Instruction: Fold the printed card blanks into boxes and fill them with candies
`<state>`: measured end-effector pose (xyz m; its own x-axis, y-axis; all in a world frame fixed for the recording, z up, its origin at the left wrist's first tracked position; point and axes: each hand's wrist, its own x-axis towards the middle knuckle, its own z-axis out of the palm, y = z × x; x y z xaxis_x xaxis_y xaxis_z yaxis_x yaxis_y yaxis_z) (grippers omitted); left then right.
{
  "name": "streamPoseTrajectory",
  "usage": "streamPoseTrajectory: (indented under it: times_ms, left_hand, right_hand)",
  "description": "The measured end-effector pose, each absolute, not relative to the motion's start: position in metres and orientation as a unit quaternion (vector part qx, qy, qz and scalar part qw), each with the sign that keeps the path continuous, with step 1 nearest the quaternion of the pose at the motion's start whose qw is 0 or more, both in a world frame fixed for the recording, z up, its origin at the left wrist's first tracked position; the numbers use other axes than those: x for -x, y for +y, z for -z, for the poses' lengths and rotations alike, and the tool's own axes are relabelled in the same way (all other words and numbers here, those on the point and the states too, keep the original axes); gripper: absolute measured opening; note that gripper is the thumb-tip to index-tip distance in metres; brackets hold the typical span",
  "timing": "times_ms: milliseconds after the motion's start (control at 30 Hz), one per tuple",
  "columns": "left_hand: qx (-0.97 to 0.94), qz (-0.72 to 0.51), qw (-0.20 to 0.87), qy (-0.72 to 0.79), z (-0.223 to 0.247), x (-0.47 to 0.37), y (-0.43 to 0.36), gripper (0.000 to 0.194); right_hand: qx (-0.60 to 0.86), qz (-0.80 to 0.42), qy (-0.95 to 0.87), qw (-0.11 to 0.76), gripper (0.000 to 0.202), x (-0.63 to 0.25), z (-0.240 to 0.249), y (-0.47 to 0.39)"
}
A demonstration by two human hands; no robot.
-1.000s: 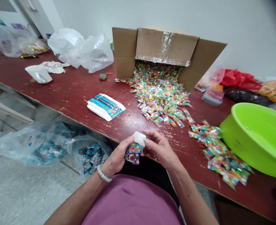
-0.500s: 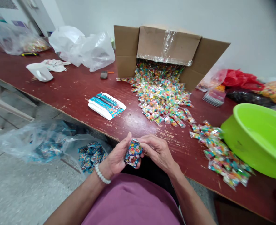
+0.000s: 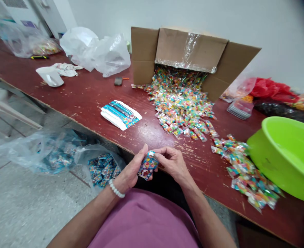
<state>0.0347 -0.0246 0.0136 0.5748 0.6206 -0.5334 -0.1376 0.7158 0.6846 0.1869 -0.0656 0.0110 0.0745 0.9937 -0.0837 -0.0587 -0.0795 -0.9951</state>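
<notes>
A small blue printed box (image 3: 148, 166) is gripped in my left hand (image 3: 131, 171), its white top flap upward. The thumb and fingertips of my right hand (image 3: 173, 163) pinch that flap at the box's top end. Both hands are over my lap at the table's front edge. Ahead of them, a stack of flattened blue and white cartons (image 3: 121, 115) lies on the red table (image 3: 85, 100). Wrapped candies (image 3: 183, 106) spill out of an open cardboard box (image 3: 190, 48) behind. More wrapped candies (image 3: 241, 168) lie to the right.
On the right stands a green basin (image 3: 275, 155), with a red bag (image 3: 273, 90) behind it. Clear plastic bags of blue packets (image 3: 104, 170) hang low left of my lap. A white cup (image 3: 50, 76) and plastic bags (image 3: 97, 51) occupy the table's left part.
The view has shifted slightly, so the table things appear further right. The small box has tilted, and its white top flap now shows more between my right fingers.
</notes>
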Motion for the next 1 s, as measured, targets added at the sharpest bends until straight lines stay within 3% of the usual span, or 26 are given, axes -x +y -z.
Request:
streamPoseTrajectory:
  times_ms: [267, 400, 567, 733, 867, 1000]
  left_hand:
    - [-0.205, -0.245, 0.873, 0.370, -0.007, -0.030, -0.017, 0.025]
    - [-0.242, -0.280, 0.848, 0.378, -0.006, -0.021, -0.023, 0.034]
    - [-0.405, -0.415, 0.631, 0.515, 0.002, 0.040, -0.014, 0.048]
    - [-0.511, -0.490, 0.266, 0.654, 0.021, 0.129, 0.030, 0.053]
    - [-0.567, -0.493, 0.164, 0.639, 0.015, 0.134, 0.050, 0.043]
    - [-0.726, -0.356, 0.089, 0.581, -0.001, 0.079, 0.065, 0.041]
  right_hand:
    - [0.474, -0.384, -0.612, 0.502, 0.016, -0.184, -0.005, -0.075]
    - [0.480, -0.381, -0.631, 0.476, 0.029, -0.175, 0.009, -0.080]
    - [0.524, -0.425, -0.575, 0.463, 0.034, -0.177, 0.027, -0.082]
    - [0.521, -0.481, -0.522, 0.475, 0.033, -0.184, 0.035, -0.080]
    - [0.554, -0.471, -0.517, 0.451, 0.032, -0.182, 0.031, -0.081]
    - [0.566, -0.444, -0.542, 0.434, 0.027, -0.181, 0.029, -0.082]
